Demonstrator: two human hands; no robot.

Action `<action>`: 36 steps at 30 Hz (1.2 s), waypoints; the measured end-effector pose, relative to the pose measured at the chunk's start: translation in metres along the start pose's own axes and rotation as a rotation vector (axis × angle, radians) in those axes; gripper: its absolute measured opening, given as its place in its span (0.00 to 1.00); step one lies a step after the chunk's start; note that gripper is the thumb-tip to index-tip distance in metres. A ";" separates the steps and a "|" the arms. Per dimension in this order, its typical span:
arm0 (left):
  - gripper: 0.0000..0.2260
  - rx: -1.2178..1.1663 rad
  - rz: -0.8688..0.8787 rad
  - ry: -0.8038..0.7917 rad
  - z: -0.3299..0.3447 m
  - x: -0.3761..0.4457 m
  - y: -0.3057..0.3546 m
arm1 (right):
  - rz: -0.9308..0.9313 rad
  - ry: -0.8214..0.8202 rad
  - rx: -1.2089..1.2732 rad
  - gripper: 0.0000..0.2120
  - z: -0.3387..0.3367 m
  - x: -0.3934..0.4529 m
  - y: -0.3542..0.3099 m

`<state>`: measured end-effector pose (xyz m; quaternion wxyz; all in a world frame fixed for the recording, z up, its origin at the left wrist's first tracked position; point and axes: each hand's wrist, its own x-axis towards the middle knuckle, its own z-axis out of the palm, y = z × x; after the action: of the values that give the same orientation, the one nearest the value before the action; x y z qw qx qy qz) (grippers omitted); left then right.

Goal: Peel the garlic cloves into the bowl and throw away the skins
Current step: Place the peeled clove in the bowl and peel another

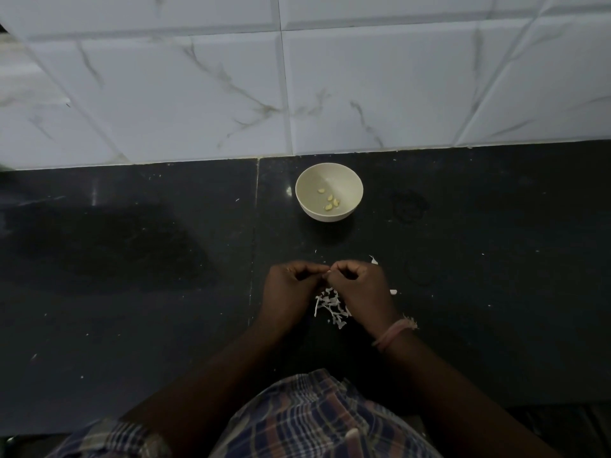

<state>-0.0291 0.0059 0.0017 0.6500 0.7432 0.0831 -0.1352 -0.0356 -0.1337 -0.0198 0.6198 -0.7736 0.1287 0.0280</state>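
On the dark stone surface (132,259) sits a cream bowl (329,192), four peeled cloves (330,200) in it. Nearer, both hands, left (291,285) and right (360,285), curl together, fingertips pinching one garlic clove (328,272) above the pile of skins (332,305). It looks small, firm and slippery; the papery skin should tear best from its tip.

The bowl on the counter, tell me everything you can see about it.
The bowl is small, round and cream-coloured, with a plain matte look like plastic or ceramic. It stands upright on the dark counter, near the tiled wall and beyond both hands, neither of which touches it. Inside lie four pale yellow peeled cloves, toward its near side.
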 end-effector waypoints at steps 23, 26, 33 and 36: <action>0.05 -0.216 -0.014 -0.131 -0.003 0.010 -0.011 | 0.238 -0.061 0.220 0.05 -0.005 -0.001 -0.011; 0.05 -0.320 -0.039 -0.095 -0.001 0.010 -0.013 | 0.260 -0.085 0.287 0.06 -0.002 0.000 -0.011; 0.07 -0.558 -0.159 -0.146 0.007 0.011 -0.026 | 0.352 -0.120 0.489 0.09 0.005 0.000 -0.010; 0.08 -0.606 -0.205 -0.157 0.008 0.010 -0.025 | 0.388 -0.149 0.542 0.09 0.006 0.000 -0.012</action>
<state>-0.0283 0.0009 -0.0261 0.8291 0.4909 0.1434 -0.2259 -0.0317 -0.1256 -0.0099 0.7937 -0.5376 0.2307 0.1667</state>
